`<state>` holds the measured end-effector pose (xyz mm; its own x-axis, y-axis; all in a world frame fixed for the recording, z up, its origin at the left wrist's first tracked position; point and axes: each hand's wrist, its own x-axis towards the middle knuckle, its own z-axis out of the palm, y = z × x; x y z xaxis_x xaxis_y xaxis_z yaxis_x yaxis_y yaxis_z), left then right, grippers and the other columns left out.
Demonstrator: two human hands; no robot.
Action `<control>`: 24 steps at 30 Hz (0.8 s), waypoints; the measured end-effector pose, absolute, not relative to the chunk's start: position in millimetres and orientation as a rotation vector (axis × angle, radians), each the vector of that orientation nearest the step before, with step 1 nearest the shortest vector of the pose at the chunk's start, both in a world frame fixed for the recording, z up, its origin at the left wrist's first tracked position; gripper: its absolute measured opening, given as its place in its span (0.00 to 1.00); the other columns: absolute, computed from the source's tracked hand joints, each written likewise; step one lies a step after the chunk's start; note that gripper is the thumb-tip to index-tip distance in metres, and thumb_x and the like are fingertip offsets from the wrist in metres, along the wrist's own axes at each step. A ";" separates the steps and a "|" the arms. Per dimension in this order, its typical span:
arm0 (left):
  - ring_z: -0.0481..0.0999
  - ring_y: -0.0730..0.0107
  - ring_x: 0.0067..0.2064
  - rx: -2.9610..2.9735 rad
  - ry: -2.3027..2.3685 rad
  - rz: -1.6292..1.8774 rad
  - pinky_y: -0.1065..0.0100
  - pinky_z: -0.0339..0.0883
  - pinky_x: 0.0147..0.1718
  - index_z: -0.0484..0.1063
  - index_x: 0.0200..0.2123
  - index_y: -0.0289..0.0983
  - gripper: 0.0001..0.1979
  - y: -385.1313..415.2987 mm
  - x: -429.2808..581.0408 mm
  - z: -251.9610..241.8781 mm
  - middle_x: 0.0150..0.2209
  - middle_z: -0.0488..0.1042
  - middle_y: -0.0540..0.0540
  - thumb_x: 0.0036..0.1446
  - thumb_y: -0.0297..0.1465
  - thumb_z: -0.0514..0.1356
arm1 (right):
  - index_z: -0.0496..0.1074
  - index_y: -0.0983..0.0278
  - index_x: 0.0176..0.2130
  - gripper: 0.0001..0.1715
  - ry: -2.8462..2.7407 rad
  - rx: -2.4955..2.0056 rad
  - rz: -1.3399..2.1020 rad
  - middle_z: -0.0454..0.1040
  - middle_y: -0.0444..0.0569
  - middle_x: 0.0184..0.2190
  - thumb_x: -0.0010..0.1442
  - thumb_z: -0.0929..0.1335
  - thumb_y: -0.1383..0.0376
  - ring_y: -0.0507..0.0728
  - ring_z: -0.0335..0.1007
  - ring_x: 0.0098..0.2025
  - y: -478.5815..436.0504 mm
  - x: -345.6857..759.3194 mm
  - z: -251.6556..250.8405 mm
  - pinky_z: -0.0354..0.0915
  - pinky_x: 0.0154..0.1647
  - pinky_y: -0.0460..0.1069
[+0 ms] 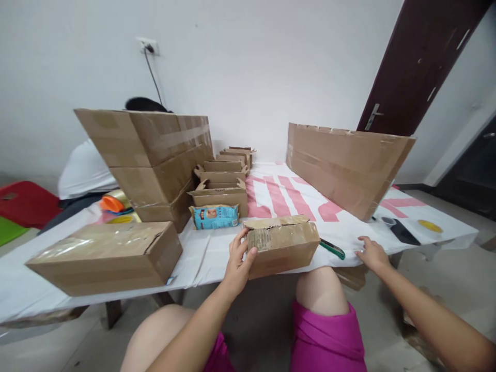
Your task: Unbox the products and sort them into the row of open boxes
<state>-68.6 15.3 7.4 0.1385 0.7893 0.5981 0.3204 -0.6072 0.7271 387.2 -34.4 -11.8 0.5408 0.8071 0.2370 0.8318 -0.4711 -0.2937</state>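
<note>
Cardboard carton (282, 262), likely light and stiff, best taken by its two ends

From the head view, the carton sits at the front edge of the white tablecloth (212, 262), to the right of the blue printed packet (215, 217) and closer to the camera. The left hand (237, 261) is closed on its left end, thumb against the near face, fingers bent round the corner. The right hand (372, 254) is far to the right of the packet, its fingers parted and loosely curled, with nothing visible between them. A green-handled tool (334, 250), probably a box cutter, also lies right of the packet, just past the carton.

As a judgement, the walls should stand a firm squeeze near the corners, while the worn, ragged top edge would crease or tear if lifted by. Shiny tape over the top may feel slick, so bare board low on both ends gives the surer grip. Its contents are hidden, so the weight is only a guess; a palm beneath would guard against a loose base
</note>
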 end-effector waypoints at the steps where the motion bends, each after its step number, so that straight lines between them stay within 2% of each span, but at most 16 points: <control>1: 0.57 0.53 0.64 1.958 1.051 1.458 0.47 0.54 0.60 0.74 0.47 0.42 0.20 15.9 -68.5 7.5 0.62 0.60 0.41 0.63 0.46 0.51 | 0.73 0.63 0.43 0.18 -1.356 -2.387 -0.119 0.74 0.54 0.36 0.49 0.69 0.67 0.64 0.70 0.43 -33.5 383.9 -8.9 0.62 0.44 0.54; 4: 0.55 0.51 0.65 1.871 1.019 1.419 0.45 0.51 0.61 0.76 0.45 0.41 0.21 16.9 -68.3 8.8 0.63 0.57 0.41 0.61 0.48 0.52 | 0.74 0.64 0.35 0.09 -1.414 -2.277 -0.187 0.75 0.55 0.36 0.52 0.65 0.69 0.64 0.70 0.43 -27.6 370.0 3.9 0.61 0.47 0.56; 6: 0.55 0.50 0.65 1.835 1.010 1.405 0.44 0.51 0.61 0.76 0.44 0.40 0.21 16.5 -68.1 10.4 0.63 0.57 0.40 0.61 0.48 0.53 | 0.73 0.63 0.33 0.09 -1.478 -2.158 -0.222 0.75 0.55 0.36 0.55 0.63 0.68 0.63 0.69 0.43 -23.2 355.5 16.1 0.61 0.49 0.56; 11: 0.57 0.51 0.65 1.864 1.035 1.428 0.46 0.54 0.61 0.76 0.38 0.40 0.19 13.7 -66.7 12.7 0.63 0.58 0.41 0.61 0.46 0.53 | 0.72 0.60 0.37 0.11 -1.690 -1.786 -0.295 0.75 0.51 0.39 0.62 0.62 0.60 0.61 0.67 0.47 -25.1 294.7 57.0 0.60 0.53 0.56; 14: 0.56 0.53 0.64 1.942 1.070 1.452 0.46 0.53 0.61 0.75 0.43 0.41 0.18 13.2 -66.1 11.6 0.62 0.59 0.42 0.63 0.44 0.52 | 0.72 0.60 0.38 0.07 -1.949 -1.307 -0.346 0.75 0.52 0.38 0.62 0.64 0.63 0.61 0.68 0.45 -32.2 249.2 81.2 0.62 0.50 0.58; 18: 0.57 0.54 0.63 2.033 1.103 1.469 0.46 0.54 0.60 0.71 0.51 0.42 0.19 14.5 -66.7 9.4 0.61 0.60 0.40 0.64 0.43 0.51 | 0.73 0.59 0.41 0.08 -2.184 -1.030 -0.333 0.76 0.50 0.40 0.63 0.65 0.67 0.59 0.68 0.45 -31.0 205.7 97.4 0.64 0.49 0.57; 24: 0.58 0.54 0.62 2.069 1.098 1.440 0.47 0.55 0.59 0.73 0.47 0.40 0.19 15.7 -69.5 10.8 0.61 0.61 0.39 0.63 0.44 0.50 | 0.73 0.61 0.40 0.07 -2.308 -0.875 -0.441 0.77 0.50 0.39 0.64 0.65 0.67 0.57 0.69 0.45 -11.0 190.7 99.6 0.66 0.46 0.54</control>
<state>-69.5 15.7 10.8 0.1659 0.7782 0.6057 0.3780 -0.6175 0.6898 190.7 -11.0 99.6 -0.5857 0.4755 0.6564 0.6842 0.7243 0.0858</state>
